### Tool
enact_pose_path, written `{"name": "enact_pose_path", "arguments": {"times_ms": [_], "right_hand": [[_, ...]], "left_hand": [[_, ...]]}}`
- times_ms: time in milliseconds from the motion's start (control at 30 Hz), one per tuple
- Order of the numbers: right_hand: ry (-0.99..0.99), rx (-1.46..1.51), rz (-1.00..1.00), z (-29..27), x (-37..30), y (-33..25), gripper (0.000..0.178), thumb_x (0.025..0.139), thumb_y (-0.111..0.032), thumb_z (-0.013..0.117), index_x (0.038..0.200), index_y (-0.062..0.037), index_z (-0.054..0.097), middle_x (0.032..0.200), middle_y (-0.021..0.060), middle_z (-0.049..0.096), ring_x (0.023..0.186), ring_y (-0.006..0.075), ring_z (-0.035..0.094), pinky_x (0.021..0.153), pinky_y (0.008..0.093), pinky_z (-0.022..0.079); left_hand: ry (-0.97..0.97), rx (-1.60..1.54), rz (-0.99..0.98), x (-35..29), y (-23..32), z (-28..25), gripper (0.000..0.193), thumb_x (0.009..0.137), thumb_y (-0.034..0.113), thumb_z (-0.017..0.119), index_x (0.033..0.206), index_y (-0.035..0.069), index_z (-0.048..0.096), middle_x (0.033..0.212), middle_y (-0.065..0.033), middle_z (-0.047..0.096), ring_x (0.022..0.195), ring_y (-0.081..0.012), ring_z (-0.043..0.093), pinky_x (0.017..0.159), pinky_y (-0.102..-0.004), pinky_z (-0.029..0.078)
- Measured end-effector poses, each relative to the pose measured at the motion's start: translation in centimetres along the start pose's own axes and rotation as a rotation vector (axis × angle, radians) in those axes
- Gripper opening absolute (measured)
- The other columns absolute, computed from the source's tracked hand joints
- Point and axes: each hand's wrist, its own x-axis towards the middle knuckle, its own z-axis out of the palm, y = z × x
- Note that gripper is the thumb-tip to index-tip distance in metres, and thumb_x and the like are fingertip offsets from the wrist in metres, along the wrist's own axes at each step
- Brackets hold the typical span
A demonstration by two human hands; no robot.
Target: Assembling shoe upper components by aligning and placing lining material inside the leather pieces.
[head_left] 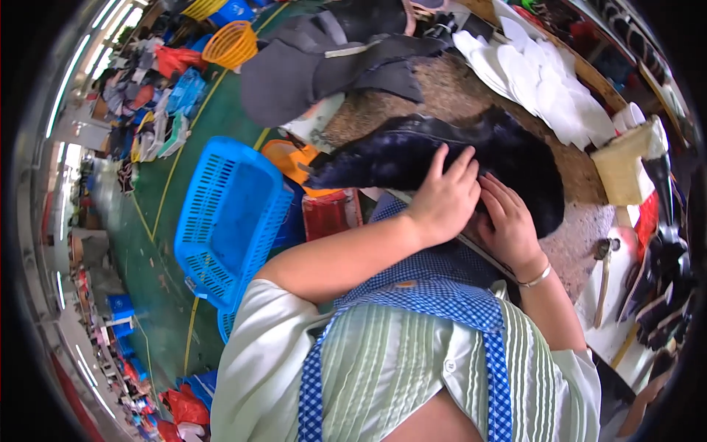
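Observation:
A dark navy, fur-like piece (526,162) with a smooth black strip along its far edge lies on the worn brown work table (445,85) in front of me. My left hand (448,197) rests on the middle of it, fingers stretched and slightly apart. Close beside it, my right hand (509,225), with a bracelet at the wrist, has its fingers bent over the near part of the piece. Dark fur shows between that thumb and fingers. What lies beneath both palms is hidden.
Dark grey sheet pieces (294,81) overhang the table's far left. White cut pieces (530,81) are heaped at the far right. A hammer (605,280) lies to the right near a cream block (630,166). Left of me stands a blue plastic basket (228,214) above the green floor (143,243).

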Motion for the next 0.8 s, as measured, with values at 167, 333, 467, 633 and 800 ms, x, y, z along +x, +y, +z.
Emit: {"name": "enact_pose_path", "arguments": {"times_ms": [167,333,467,633,800], "right_hand": [[0.064,0.024,0.001,0.1,-0.4,0.7,0.026,0.073,0.004,0.06,0.099,0.0056,0.06,0.112,0.0211,0.063,0.109,0.0368,0.061,0.091,0.0419,0.052],[0.043,0.252,0.204,-1.3,1.4,1.1,0.016,0.077,0.006,0.057,0.092,0.0033,0.061,0.101,0.0188,0.066,0.089,0.037,0.064,0.079,0.0396,0.054],[0.075,0.384,0.253,-1.1,1.6,2.0,0.013,0.077,0.006,0.056,0.088,0.003,0.062,0.097,0.018,0.067,0.09,0.0352,0.065,0.079,0.0363,0.053],[0.081,0.351,0.194,-0.5,0.1,1.9,0.045,0.067,0.004,0.067,0.111,-0.003,0.059,0.112,0.0153,0.061,0.104,0.0329,0.061,0.087,0.0367,0.051],[0.075,0.302,0.194,-0.3,0.1,1.3,0.083,0.064,0.003,0.069,0.141,-0.004,0.038,0.122,0.0158,0.056,0.114,0.0342,0.056,0.097,0.0381,0.048]], "left_hand": [[-0.029,-0.016,0.014,-0.5,0.1,-0.3,0.026,0.083,0.014,0.052,0.094,-0.005,0.066,0.121,-0.0193,0.061,0.13,-0.0346,0.045,0.109,-0.0583,0.028],[-0.028,-0.185,-0.074,-0.2,-0.5,-0.7,0.023,0.071,0.013,0.066,0.09,0.001,0.066,0.118,-0.0125,0.063,0.127,-0.0276,0.048,0.105,-0.051,0.033],[-0.004,-0.139,-0.052,-0.1,-1.2,-0.7,0.011,0.073,0.009,0.063,0.08,0.001,0.066,0.105,-0.0101,0.066,0.122,-0.0271,0.053,0.1,-0.0488,0.038],[-0.067,-0.066,0.048,0.6,-1.3,-0.8,0.015,0.078,0.01,0.059,0.085,0.0,0.067,0.103,-0.0096,0.065,0.118,-0.0261,0.054,0.1,-0.0494,0.038],[-0.162,0.092,0.183,2.1,-1.1,-1.4,0.019,0.081,0.012,0.056,0.087,-0.002,0.068,0.106,-0.0126,0.063,0.11,-0.0259,0.057,0.096,-0.0484,0.042]]}}
